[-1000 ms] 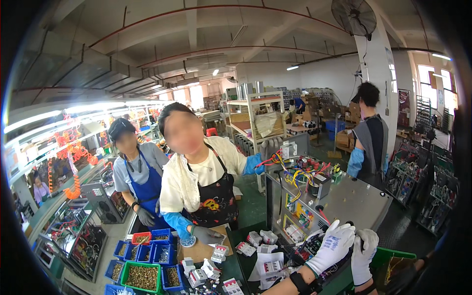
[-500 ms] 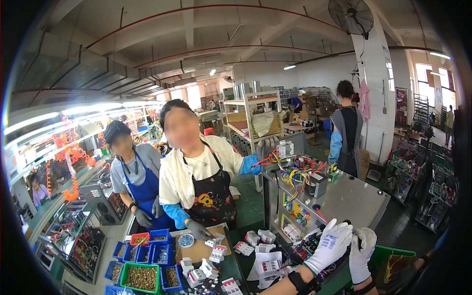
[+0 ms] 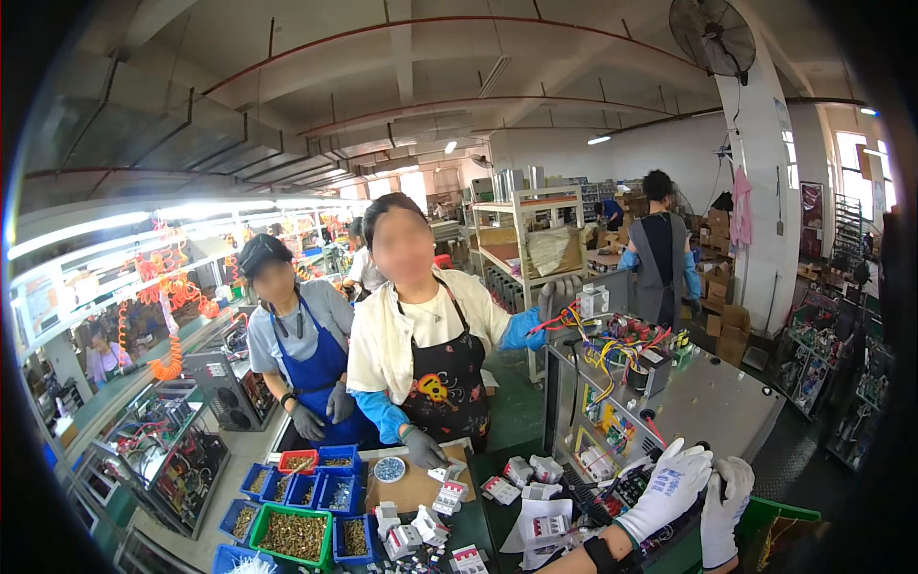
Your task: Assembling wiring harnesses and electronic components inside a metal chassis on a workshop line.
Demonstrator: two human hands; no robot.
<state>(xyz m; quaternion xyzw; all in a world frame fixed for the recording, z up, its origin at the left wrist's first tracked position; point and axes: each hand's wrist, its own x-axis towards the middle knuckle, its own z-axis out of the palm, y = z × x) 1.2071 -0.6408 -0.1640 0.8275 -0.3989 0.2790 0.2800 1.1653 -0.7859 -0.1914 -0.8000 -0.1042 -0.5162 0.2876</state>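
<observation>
Figure. View from the head camera over an assembly bench. The left hand, in a white work glove, lay on the near edge of a grey metal chassis, its fingers extended and loosely together over the rim, as if steadying the unit. The right hand, gloved likewise, stood just beside it to the right, fingers together and pointing up; whether it pinched anything small could not be told, since its palm side faced away and the picture's lower edge cut off the wrist. The chassis sat at right, open at the top so that its bundle of red, yellow and blue wires was within reach. Across the bench a co-worker in a black apron touched the wires with a grey-gloved hand while the other hand rested by a brown board. Small white components lay scattered near the chassis; blue and green bins of brassy parts stood at near left, probably screws. A second person in a blue apron stood at left, partly hidden.
</observation>
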